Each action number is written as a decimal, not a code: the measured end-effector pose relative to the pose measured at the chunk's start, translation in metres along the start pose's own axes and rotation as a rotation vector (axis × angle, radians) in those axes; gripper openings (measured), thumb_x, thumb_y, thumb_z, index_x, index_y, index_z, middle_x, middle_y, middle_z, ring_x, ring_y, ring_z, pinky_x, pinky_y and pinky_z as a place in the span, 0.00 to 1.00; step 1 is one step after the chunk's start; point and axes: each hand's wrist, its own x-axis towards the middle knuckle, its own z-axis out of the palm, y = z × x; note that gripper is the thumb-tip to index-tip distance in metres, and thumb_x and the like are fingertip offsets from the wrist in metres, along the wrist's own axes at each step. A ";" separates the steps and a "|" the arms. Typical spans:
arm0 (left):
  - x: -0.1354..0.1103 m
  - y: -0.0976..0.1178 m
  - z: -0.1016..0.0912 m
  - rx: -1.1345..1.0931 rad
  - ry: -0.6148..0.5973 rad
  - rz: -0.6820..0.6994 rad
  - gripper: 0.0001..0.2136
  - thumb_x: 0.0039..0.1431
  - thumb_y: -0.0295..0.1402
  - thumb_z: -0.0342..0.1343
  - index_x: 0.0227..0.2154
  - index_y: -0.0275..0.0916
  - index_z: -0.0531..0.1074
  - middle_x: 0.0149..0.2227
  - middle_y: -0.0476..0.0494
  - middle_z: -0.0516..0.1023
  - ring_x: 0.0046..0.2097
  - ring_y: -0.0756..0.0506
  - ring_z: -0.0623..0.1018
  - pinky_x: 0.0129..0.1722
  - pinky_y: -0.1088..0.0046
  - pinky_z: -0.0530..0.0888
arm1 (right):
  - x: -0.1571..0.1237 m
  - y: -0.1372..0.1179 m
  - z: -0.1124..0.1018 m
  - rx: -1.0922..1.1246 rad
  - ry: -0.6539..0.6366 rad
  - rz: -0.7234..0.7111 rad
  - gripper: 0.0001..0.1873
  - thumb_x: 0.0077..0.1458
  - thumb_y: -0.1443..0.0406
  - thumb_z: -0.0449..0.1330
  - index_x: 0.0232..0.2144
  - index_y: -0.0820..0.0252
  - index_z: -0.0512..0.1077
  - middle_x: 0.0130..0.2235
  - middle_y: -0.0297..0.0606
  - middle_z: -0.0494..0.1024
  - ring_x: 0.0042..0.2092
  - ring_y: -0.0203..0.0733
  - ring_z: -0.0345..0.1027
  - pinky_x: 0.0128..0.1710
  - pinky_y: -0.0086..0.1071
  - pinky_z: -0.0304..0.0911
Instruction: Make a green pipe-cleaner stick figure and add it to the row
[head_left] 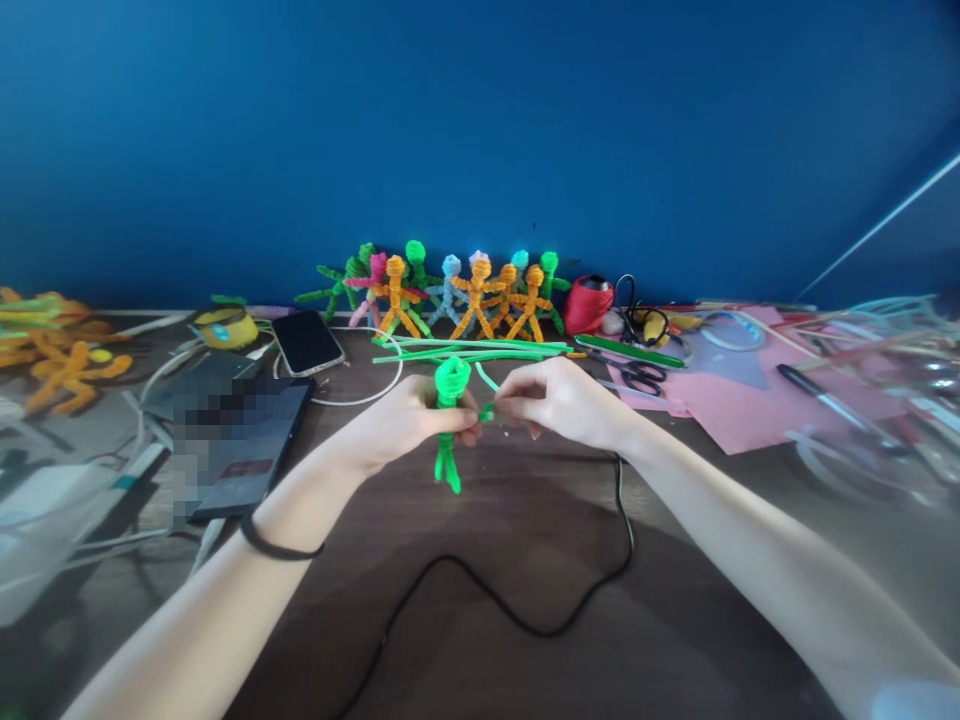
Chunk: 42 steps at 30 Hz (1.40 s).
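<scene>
A: Right at the middle of the desk (480,560), we had the green fuzzy figure (452,383) up in the air, head on top, legs dangling toward us!

B: And what a hold! We saw the left grip (405,420) closed around its body, thumb across the front.

A: On the other side, we caught the right grip (559,400) pinching at the short green arm (487,411), fingertips together, just beside the left fingers.

B: Behind them, we counted plenty of spectators: a row of fuzzy figures (481,290) in orange, green, pink and blue, standing by the blue wall (480,130).

A: In front of that row we spotted the green stems (472,352), lying flat between it and the hands.

B: Over to the right, we had a red bundle (587,306), then a green tool (628,352), with scissors (641,376) just nearer and pink paper (731,405) beyond.

A: To the left we found a phone (307,342) at the far side, a dark tablet (259,455) nearer, and more orange figures (75,375) at the edge, rather blurred.

B: And nearest us, we watched a black cable (547,633) snaking across the desk, below the figure's feet!
</scene>
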 end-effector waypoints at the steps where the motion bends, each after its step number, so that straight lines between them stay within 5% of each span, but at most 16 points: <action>1: 0.000 0.000 0.000 0.009 -0.016 -0.021 0.03 0.48 0.28 0.56 0.22 0.36 0.71 0.21 0.50 0.76 0.28 0.50 0.75 0.32 0.75 0.71 | -0.001 -0.001 0.000 -0.016 0.016 -0.008 0.07 0.50 0.66 0.56 0.24 0.64 0.71 0.22 0.32 0.71 0.20 0.29 0.61 0.22 0.25 0.58; 9: 0.002 -0.001 0.000 0.048 -0.006 -0.029 0.04 0.48 0.29 0.54 0.22 0.35 0.71 0.23 0.49 0.75 0.29 0.49 0.75 0.32 0.73 0.71 | -0.009 -0.018 0.003 -0.096 0.137 -0.064 0.09 0.51 0.65 0.56 0.23 0.64 0.69 0.22 0.31 0.70 0.19 0.28 0.59 0.22 0.25 0.55; 18: 0.004 -0.006 -0.001 0.050 0.189 0.004 0.05 0.47 0.31 0.55 0.21 0.36 0.72 0.22 0.50 0.74 0.29 0.50 0.73 0.32 0.74 0.68 | -0.010 -0.016 0.004 -0.082 -0.026 -0.008 0.08 0.52 0.67 0.54 0.25 0.63 0.71 0.20 0.31 0.71 0.19 0.28 0.61 0.22 0.24 0.56; 34: -0.003 0.001 0.002 0.033 -0.101 -0.020 0.04 0.48 0.31 0.56 0.24 0.37 0.71 0.23 0.50 0.76 0.28 0.49 0.75 0.31 0.74 0.71 | -0.003 -0.007 -0.004 -0.047 -0.047 -0.013 0.08 0.50 0.64 0.56 0.25 0.64 0.72 0.23 0.33 0.72 0.21 0.29 0.60 0.23 0.26 0.56; 42: -0.001 0.000 0.006 0.087 -0.046 -0.017 0.04 0.48 0.30 0.54 0.23 0.36 0.71 0.24 0.48 0.76 0.30 0.48 0.75 0.32 0.74 0.71 | -0.006 -0.014 0.001 -0.120 0.075 -0.047 0.05 0.50 0.68 0.55 0.25 0.64 0.70 0.22 0.32 0.70 0.22 0.29 0.59 0.26 0.26 0.55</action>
